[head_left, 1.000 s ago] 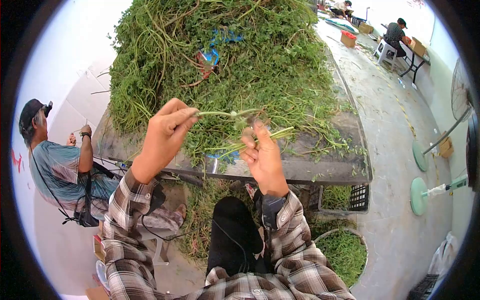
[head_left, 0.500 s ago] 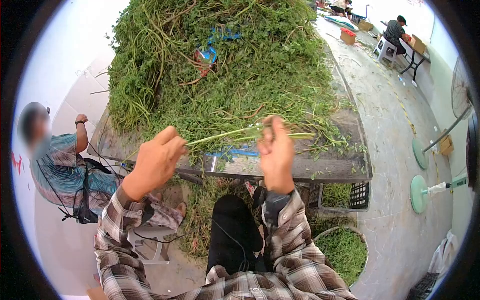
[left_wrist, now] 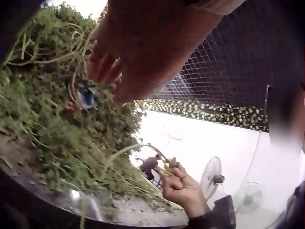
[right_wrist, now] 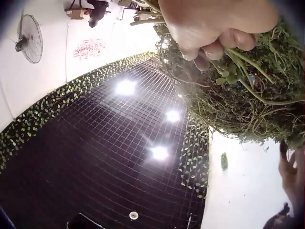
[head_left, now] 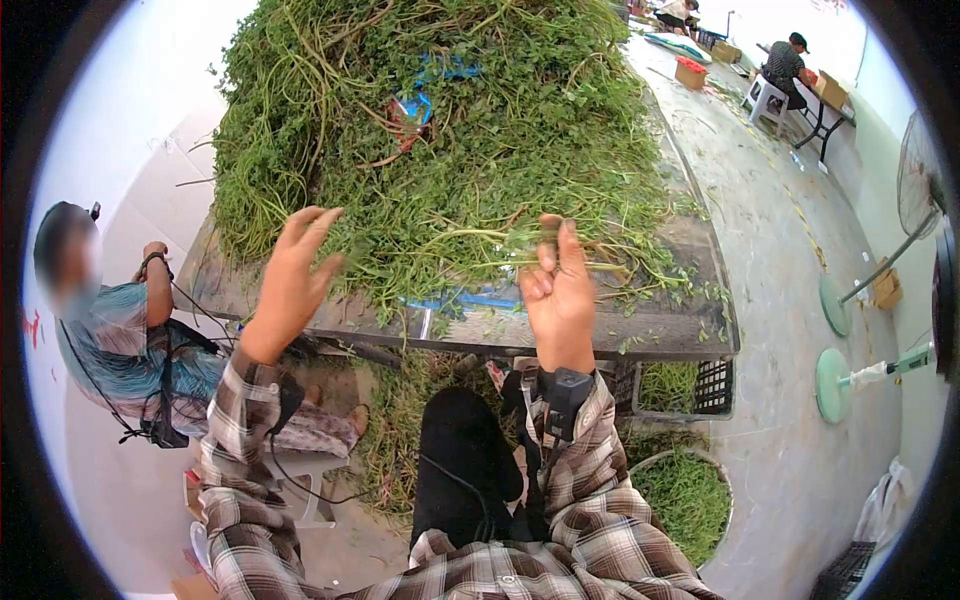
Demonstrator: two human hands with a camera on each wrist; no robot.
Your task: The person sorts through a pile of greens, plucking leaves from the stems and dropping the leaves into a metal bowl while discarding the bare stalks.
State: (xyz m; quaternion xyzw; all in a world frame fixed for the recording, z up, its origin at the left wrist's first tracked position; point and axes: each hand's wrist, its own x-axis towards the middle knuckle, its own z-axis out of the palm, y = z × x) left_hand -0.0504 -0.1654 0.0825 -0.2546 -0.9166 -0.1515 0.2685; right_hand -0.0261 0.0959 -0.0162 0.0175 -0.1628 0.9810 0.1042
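Note:
My right hand (head_left: 562, 300) pinches several green leafy stems (head_left: 478, 233) between thumb and curled fingers, over the table's near edge. In the left wrist view one long stem (left_wrist: 127, 149) arches out of that hand. Apart from it, at the left, my left hand (head_left: 290, 285) has its fingers spread and holds nothing. A big heap of leafy greens (head_left: 500, 130) covers most of the dark table (head_left: 670, 340), its loose front strands lying just beyond both hands.
A blue and red wrapper (head_left: 410, 112) lies in the heap. Under the table's right corner sits a black crate (head_left: 715, 390), with a round tub of greens (head_left: 685, 505) nearer me. Another person (head_left: 120, 330) sits at the left. Fans (head_left: 832, 385) stand at the right.
My left hand has let go of the stem it pinched and its fingers have spread, moving slightly left and away from me. The right hand keeps its stems.

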